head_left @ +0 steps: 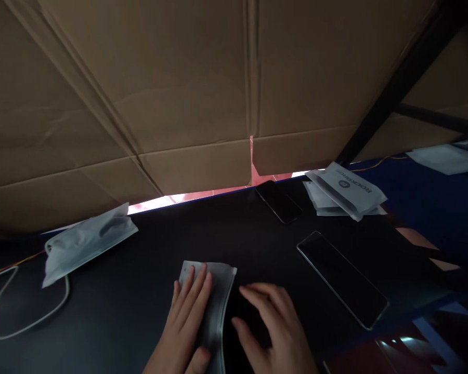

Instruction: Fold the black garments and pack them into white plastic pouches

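Packet [214, 314] (near end cut off) | left hand [184, 323] partly covers it, grip flat | right hand [276, 327]: grip parted

cardboard wall [191, 78] | dark slanted bar [398, 85] | black tabletop [117, 311] | reddish floor [262, 179] | dim light

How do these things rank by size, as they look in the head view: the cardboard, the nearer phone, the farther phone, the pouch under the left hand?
1. Cardboard
2. Nearer phone
3. Farther phone
Pouch unranked: left hand partly covers it, frame cuts it.
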A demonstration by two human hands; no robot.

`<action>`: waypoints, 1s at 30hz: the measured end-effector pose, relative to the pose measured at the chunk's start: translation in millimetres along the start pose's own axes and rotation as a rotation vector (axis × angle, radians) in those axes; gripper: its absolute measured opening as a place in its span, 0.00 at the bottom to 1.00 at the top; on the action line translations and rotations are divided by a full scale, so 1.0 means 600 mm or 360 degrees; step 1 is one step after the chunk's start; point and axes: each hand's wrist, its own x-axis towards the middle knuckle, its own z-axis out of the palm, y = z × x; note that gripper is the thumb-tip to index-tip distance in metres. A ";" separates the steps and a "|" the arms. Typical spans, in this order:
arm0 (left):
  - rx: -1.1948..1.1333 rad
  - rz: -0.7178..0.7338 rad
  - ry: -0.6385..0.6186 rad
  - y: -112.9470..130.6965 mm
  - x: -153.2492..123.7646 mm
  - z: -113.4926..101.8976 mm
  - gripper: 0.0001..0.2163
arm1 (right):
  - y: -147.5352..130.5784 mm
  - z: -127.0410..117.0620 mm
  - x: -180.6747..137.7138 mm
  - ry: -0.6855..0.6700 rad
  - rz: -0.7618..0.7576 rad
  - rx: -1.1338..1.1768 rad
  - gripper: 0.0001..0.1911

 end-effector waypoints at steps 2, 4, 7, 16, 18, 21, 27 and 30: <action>0.0009 0.0005 -0.0027 0.002 0.002 0.003 0.32 | 0.008 0.000 -0.008 -0.0101 0.0176 -0.0075 0.18; -0.0007 0.0025 -0.0051 0.005 0.004 0.008 0.32 | 0.003 0.008 -0.007 -0.0315 0.0293 0.0087 0.14; -0.0051 0.0071 -0.0067 0.007 0.005 0.017 0.34 | -0.021 0.029 0.005 -0.0433 0.0379 0.0344 0.18; -0.0034 0.0061 0.0044 0.013 0.003 0.021 0.35 | -0.059 0.085 0.024 -0.0263 0.0526 0.1437 0.29; -0.0033 -0.0042 0.0084 0.014 0.003 0.017 0.32 | -0.062 0.069 0.029 -0.0339 0.0495 0.1327 0.26; 0.0039 -0.0188 0.0124 0.010 0.000 0.018 0.31 | -0.046 0.024 0.022 -0.0452 0.0300 0.0898 0.22; 0.0148 -0.0236 0.0106 0.002 -0.001 0.029 0.32 | -0.005 -0.021 -0.016 -0.0777 0.0942 0.0452 0.15; 0.0143 -0.0243 0.0115 0.004 0.001 0.030 0.31 | -0.010 -0.006 -0.018 -0.0978 0.1132 0.0514 0.22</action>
